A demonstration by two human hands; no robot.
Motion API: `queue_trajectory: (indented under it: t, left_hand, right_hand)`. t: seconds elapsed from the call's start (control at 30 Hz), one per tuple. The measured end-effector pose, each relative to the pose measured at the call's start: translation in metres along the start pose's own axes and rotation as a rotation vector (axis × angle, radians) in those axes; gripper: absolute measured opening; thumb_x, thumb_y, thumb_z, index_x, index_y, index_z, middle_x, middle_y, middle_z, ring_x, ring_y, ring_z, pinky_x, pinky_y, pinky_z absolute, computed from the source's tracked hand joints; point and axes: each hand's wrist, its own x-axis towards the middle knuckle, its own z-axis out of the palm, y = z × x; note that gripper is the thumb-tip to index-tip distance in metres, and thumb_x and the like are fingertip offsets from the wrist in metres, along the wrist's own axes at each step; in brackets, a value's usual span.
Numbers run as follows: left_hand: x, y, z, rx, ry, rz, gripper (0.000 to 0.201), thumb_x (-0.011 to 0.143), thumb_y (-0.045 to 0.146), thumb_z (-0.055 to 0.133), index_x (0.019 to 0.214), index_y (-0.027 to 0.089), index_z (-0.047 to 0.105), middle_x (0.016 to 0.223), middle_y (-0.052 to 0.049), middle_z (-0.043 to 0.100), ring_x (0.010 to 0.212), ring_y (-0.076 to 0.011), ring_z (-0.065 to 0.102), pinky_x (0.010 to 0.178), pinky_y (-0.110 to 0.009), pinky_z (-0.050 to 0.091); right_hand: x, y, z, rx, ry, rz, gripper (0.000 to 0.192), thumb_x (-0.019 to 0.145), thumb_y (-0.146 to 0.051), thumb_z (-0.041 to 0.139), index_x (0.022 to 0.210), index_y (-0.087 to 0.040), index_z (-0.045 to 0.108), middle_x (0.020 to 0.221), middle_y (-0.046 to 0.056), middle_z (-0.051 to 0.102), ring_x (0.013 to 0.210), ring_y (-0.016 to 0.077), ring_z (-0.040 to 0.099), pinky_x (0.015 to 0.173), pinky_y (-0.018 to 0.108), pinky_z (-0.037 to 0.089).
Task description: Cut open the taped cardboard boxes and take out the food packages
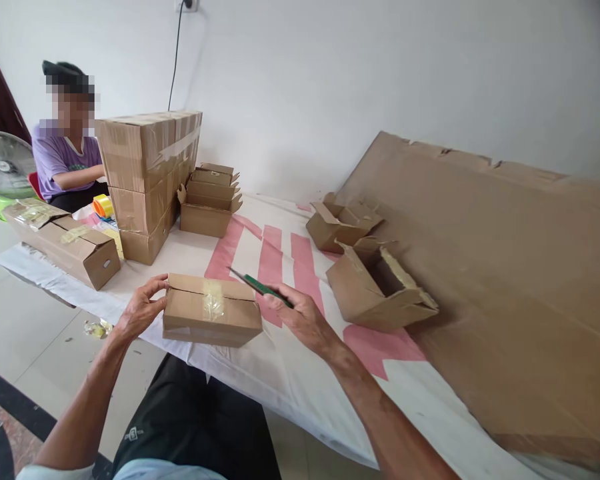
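A closed cardboard box (190, 308) lies at the table's near edge, with clear yellowish tape (213, 300) across its top seam. My left hand (143, 308) grips the box's left end, fingers at the upper corner and thumb against the side. In my right hand (303, 317) is a green-handled knife (263, 287), its dark, narrow blade pointing up and left above the table, just beyond the box. The blade does not touch the tape. To the right of that hand stands an open cardboard box (360, 287) with its flaps up.
Another open box (330, 227) sits behind it, beside a large cardboard sheet (505, 280). Stacked taped boxes (130, 207), nested open boxes (207, 213) and a long taped box (75, 247) occupy the left. A person in purple (65, 157) sits behind the stack, near a tape roll (101, 205).
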Motion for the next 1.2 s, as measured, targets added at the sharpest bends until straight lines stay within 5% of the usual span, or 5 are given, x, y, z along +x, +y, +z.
queue_trajectory:
  t: [0.13,0.23,0.5,1.2]
  left_hand:
    - [-0.005,-0.004,0.001,0.001,0.010,0.006,0.044,0.085,0.056,0.081,0.113,0.022,0.084,0.159,-0.015,0.058,0.150,-0.0386,0.053,0.107,-0.042,0.058]
    - [-0.008,-0.008,0.002,0.008,0.022,0.014,0.044,0.086,0.057,0.079,0.115,0.023,0.084,0.160,-0.015,0.057,0.151,-0.0380,0.052,0.106,-0.041,0.059]
    - [-0.009,-0.014,0.004,0.000,0.027,0.028,0.040,0.088,0.053,0.078,0.115,0.023,0.083,0.161,-0.014,0.057,0.148,-0.0371,0.055,0.100,-0.039,0.061]
    - [-0.004,-0.009,0.002,0.038,0.026,0.028,0.039,0.086,0.052,0.078,0.113,0.024,0.084,0.157,-0.015,0.060,0.151,-0.0380,0.051,0.098,-0.039,0.062]
  right_hand:
    - [0.020,-0.043,-0.002,-0.109,-0.283,-0.077,0.038,0.094,-0.055,0.063,0.103,-0.022,0.079,0.096,0.003,0.077,0.085,0.0222,0.065,0.074,0.033,0.051]
    - [0.031,-0.061,0.003,-0.176,-0.367,-0.099,0.035,0.095,-0.052,0.061,0.096,-0.023,0.081,0.095,0.003,0.078,0.085,0.0219,0.066,0.076,0.033,0.051]
    - [0.040,-0.066,0.009,-0.269,-0.384,-0.085,0.033,0.093,-0.050,0.064,0.094,-0.025,0.085,0.084,0.003,0.078,0.076,0.0224,0.067,0.061,0.031,0.048]
    - [0.064,-0.104,0.008,-0.642,-0.492,-0.273,0.031,0.095,-0.040,0.058,0.080,-0.025,0.080,0.067,0.000,0.069,0.059,0.0155,0.052,0.059,0.032,0.029]
